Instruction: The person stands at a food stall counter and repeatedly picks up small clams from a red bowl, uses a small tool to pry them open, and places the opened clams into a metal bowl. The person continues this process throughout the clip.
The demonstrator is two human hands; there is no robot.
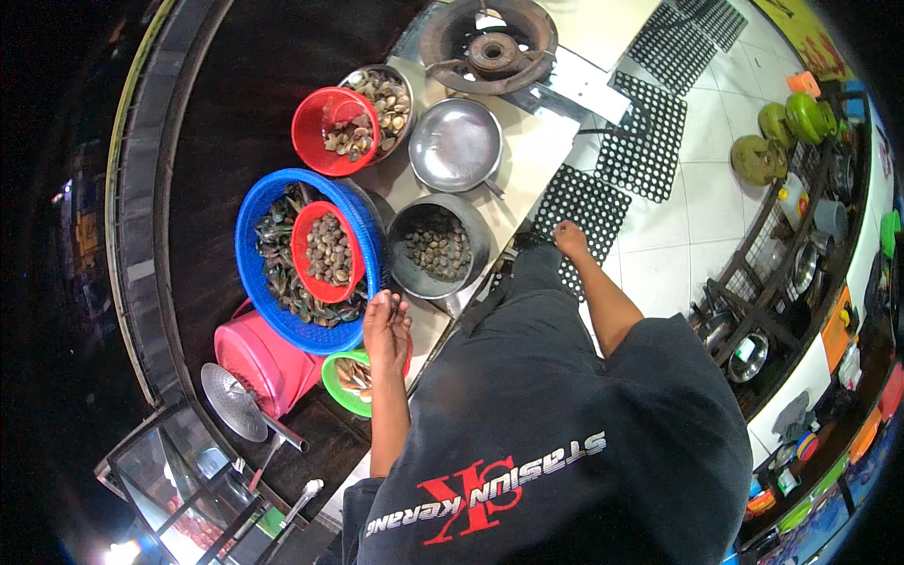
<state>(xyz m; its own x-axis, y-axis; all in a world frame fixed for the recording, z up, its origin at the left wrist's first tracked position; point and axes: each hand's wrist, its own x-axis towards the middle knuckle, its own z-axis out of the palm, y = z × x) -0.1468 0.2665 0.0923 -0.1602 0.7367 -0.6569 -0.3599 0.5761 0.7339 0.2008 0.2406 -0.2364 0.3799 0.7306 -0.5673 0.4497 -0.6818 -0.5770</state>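
Note:
My left hand [386, 330] is turned partly palm up with its fingers apart, close to the rim of a blue basket [250, 202]; whether it touches the rim I cannot tell. Dark mussels [282, 282] fill that basket, and a red bowl [301, 247] of small round clams [330, 252] sits on top of them. Just right of the basket stands a grey metal pot [403, 217] with similar clams [443, 250] at its bottom. My right hand [570, 240] hangs to the right beside the counter, fingers curled in, with nothing visible in it.
A shallow metal pan [456, 146] lies below a gas burner [492, 52]. Another red bowl [306, 132] rests over a pot of shellfish [386, 99]. Near my left forearm are a green bowl [331, 384], a pink bucket [254, 353] and a perforated skimmer [234, 400]. A dish rack [753, 273] stands right.

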